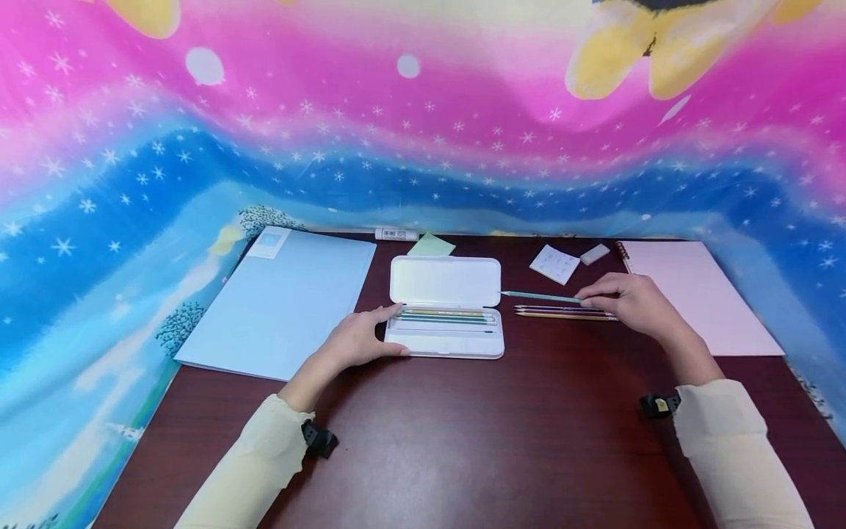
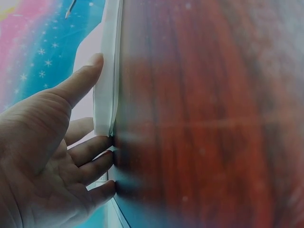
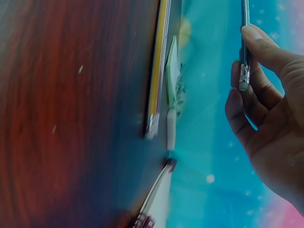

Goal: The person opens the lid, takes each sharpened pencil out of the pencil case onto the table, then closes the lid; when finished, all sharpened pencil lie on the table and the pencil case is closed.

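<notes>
An open white pencil case (image 1: 444,345) lies on the table with its lid (image 1: 446,281) tipped back. Several pencils (image 1: 446,317), green and yellow ones among them, lie inside it. My left hand (image 1: 357,339) grips the case's left end, thumb at the front edge and index finger near the hinge; the thumb also shows against the case wall (image 2: 105,102) in the left wrist view. With thumb and fingers, my right hand (image 1: 628,300) pinches a green pencil (image 1: 538,296) near its eraser end (image 3: 244,78). Its tip points left toward the lid. Below it, several more pencils (image 1: 562,313) lie side by side on the table.
At the left is a light blue folder (image 1: 297,294); a pink spiral notebook (image 1: 714,301) lies at the right. Along the back are a glue stick (image 1: 396,234), green paper (image 1: 432,245), a patterned white paper square (image 1: 554,264) and an eraser (image 1: 595,254). Printed cloth (image 1: 423,132) hangs behind.
</notes>
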### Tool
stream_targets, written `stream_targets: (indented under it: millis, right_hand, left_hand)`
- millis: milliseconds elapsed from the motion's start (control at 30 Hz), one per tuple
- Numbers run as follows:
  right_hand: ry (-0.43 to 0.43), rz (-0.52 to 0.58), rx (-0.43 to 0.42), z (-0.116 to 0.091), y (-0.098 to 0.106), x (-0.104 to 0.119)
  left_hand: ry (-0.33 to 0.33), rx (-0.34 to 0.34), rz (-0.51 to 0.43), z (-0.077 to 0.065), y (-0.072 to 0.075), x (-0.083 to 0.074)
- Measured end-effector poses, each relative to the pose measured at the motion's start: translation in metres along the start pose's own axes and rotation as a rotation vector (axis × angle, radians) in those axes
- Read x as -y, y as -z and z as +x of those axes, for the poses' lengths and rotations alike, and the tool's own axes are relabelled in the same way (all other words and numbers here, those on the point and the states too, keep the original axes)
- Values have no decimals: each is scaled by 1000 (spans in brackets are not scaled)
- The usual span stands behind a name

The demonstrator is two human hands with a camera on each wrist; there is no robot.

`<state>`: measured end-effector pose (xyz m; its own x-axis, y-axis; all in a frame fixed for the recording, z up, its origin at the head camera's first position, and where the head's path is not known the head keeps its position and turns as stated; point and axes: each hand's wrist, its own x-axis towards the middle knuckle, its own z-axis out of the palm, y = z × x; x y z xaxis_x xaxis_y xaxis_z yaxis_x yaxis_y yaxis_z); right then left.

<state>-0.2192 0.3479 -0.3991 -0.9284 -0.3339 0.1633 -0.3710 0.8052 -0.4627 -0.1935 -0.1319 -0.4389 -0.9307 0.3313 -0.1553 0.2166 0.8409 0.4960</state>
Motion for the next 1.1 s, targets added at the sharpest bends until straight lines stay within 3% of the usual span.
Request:
stream_targets:
  millis: [400, 667, 1100]
  right_hand:
    - [-153, 47, 29, -15, 3, -26]
    - [-195, 95, 69, -19, -1, -36]
    - [-187, 57, 90, -21, -10, -46]
  left_hand:
    - [17, 6, 12, 0, 0, -1]
    - [19, 0, 12, 1, -1, 0]
    - [21, 5, 2, 0, 0, -1]
